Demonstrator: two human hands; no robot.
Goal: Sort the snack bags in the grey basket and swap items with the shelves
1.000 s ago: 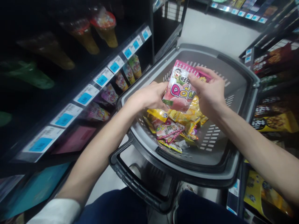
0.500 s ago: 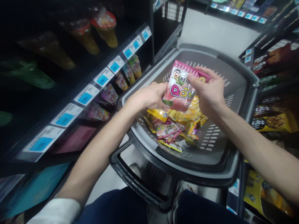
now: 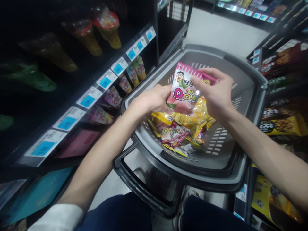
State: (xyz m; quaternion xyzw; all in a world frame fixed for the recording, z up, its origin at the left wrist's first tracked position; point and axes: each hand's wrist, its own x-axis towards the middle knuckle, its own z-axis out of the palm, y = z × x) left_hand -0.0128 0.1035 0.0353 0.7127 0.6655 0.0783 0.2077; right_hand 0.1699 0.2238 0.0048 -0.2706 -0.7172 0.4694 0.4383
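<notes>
A pink and white bag of gummy candy (image 3: 184,96), printed "QQ" with a cartoon child's head, is held up over the shopping basket. My left hand (image 3: 157,98) grips its left side. With thumb on the front, my right hand (image 3: 215,88) pinches the right side of the bag; a second pink edge shows behind it under the fingers. Below, inside the grey basket (image 3: 243,106), lie yellow snack bags (image 3: 192,117) and another pink gummy candy bag (image 3: 172,132). The ends of several fingers are hidden behind the held bag.
A black basket handle (image 3: 144,195) juts toward my legs. On the left, a dark shelf with price tags (image 3: 88,99) holds cups (image 3: 109,27) and small pouches (image 3: 113,98). Bagged snacks (image 3: 281,125) line the right shelf. White floor (image 3: 204,27) shows ahead.
The held gummy candy bag has shifted very slightly left and turned a little. Both hands keep their grip, and the basket stays in place.
</notes>
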